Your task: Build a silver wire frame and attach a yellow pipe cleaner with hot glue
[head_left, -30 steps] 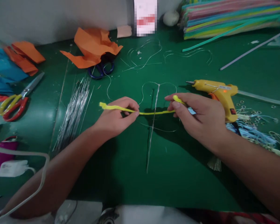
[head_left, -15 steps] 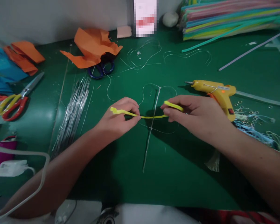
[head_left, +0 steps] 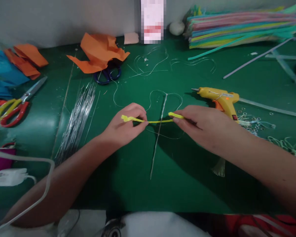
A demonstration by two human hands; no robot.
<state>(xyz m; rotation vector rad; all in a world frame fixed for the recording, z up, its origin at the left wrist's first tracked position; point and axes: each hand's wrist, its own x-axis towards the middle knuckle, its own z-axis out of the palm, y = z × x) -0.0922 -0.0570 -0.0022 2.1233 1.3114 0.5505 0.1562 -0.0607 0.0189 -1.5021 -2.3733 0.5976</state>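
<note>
A yellow pipe cleaner (head_left: 154,122) is stretched between my two hands, bent back on itself at both ends. My left hand (head_left: 128,126) pinches it between thumb and fingertips, its short bent end lying over the fingers. On the other side my right hand (head_left: 199,123) has its fingers closed on the pipe cleaner, with a folded end sticking out past the thumb. The strand crosses a twisted wire stem (head_left: 156,149) topped by thin wire loops (head_left: 155,91). Whether the strand touches the stem I cannot tell.
A yellow glue gun (head_left: 219,97) lies right of my right hand. Cut wires (head_left: 76,121) and red-yellow scissors (head_left: 19,105) are at left. Orange paper (head_left: 98,49) covers part of blue-handled scissors (head_left: 102,77). Bundled pipe cleaners (head_left: 236,29) lie at the back right.
My right hand has shifted slightly and its fingers have closed further around the folded end of the pipe cleaner. My left hand keeps its pinch. The whole view has shifted a little.
</note>
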